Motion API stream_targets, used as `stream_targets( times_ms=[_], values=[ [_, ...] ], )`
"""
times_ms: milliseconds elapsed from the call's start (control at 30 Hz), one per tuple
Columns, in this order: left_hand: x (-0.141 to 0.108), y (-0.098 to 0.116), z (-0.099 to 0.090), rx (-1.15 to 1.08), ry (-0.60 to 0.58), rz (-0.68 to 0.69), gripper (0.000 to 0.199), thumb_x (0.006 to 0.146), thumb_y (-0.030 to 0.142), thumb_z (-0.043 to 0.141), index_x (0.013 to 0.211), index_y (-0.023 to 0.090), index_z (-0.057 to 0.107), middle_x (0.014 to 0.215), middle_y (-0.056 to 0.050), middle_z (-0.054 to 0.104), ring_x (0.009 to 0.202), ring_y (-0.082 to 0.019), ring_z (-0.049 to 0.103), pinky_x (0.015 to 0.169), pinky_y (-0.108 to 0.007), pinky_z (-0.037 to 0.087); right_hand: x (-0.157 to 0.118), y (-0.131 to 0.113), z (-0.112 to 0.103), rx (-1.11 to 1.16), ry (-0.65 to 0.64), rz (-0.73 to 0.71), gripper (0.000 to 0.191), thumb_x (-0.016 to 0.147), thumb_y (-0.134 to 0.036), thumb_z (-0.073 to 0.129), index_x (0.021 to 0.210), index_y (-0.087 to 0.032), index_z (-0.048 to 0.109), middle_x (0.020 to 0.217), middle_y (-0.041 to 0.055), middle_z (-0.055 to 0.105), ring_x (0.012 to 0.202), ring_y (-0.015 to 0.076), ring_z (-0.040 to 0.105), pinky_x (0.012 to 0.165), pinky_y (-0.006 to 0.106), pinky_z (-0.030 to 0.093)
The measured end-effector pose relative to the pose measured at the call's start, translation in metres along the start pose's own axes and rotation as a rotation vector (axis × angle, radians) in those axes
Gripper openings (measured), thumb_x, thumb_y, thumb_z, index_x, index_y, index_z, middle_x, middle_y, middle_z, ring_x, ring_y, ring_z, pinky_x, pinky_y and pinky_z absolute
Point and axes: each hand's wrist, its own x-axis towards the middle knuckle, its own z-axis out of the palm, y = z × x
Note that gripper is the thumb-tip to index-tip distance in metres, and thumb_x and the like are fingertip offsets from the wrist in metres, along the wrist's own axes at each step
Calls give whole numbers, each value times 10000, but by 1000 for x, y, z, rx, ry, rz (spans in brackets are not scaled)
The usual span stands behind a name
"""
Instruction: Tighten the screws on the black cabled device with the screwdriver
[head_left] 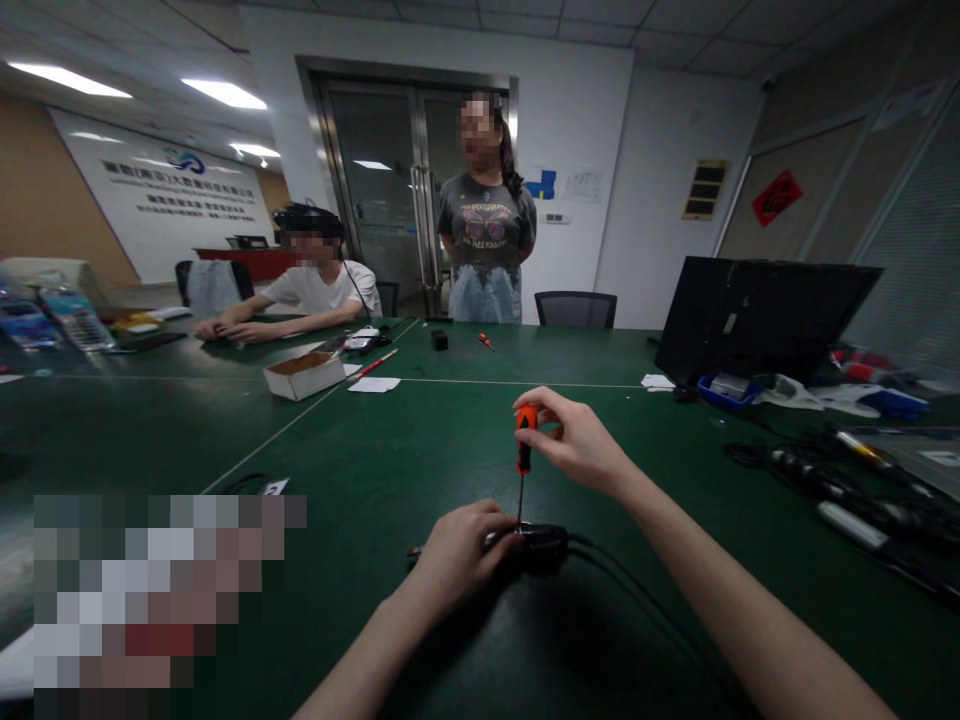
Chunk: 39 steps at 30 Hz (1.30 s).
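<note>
My right hand [574, 435] pinches the orange-and-black handle of a screwdriver [524, 455]. The screwdriver stands almost upright, its thin shaft pointing down and its tip meeting a black corded device [546, 548] by my left fingertips. Wrapped over that device, my left hand [469, 545] presses it to the green table. The device is long and dark, with cables leaving its right end; my fingers hide its middle, and I cannot make out its exact kind.
On the green table [420, 430] are an open cardboard box [304, 376], a red pencil-like stick [373, 364], a second screwdriver [486, 341] and a small black block [439, 340]. A monitor [765, 320] and tangled cables [817, 475] lie right. One person sits, another stands across the table.
</note>
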Motion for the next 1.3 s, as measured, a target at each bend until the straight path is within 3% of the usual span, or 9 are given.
stream_targets(
  times_ms=[133,300,467,667,900,1167,1300],
  values=[
    [-2,1,-1,7,2,2,262,963,273,522,1053,214,761,1037,-60,718,917,-215,666,783,-283,454,1,1,1,-48,-17,-35,254,862,-187,583,1111,-221,616,996,31,693,833,143,651,659,248,502],
    [-3,4,-4,23,-23,-12,206,905,323,623,1025,228,760,1008,-48,707,898,-218,661,748,-275,445,0,0,5,-52,50,24,305,784,-239,698,1046,-207,546,866,4,677,756,148,648,648,262,498],
    [-3,5,-4,48,-26,-51,241,809,271,719,1047,248,753,1028,-26,703,908,-218,660,752,-270,435,1,1,3,33,9,76,300,786,-222,671,1048,-213,525,1003,43,697,846,166,697,642,253,515],
    [-2,1,-2,43,-28,-37,252,818,259,704,1065,245,750,1040,-29,705,929,-219,661,773,-268,440,1,2,1,43,-52,83,361,829,-161,592,1184,-229,577,1029,26,674,805,138,703,724,272,529],
    [-3,7,-7,34,-54,-55,245,832,275,678,1063,245,753,1063,-43,700,931,-225,654,770,-276,443,1,5,3,31,15,97,329,785,-258,683,1061,-217,509,876,-1,671,770,151,655,733,306,530],
    [-3,6,-6,30,-40,-49,235,833,285,679,1052,235,751,1045,-49,701,916,-231,653,766,-283,448,1,5,-1,41,-56,57,336,832,-159,579,1158,-240,560,1007,13,667,800,136,676,761,297,525],
    [-3,7,-6,40,-47,-49,212,836,278,677,1026,229,756,1050,-53,700,914,-231,655,757,-280,443,0,6,1,-34,-19,77,314,813,-269,670,1097,-226,544,880,-9,644,749,142,634,708,283,497]
  ],
)
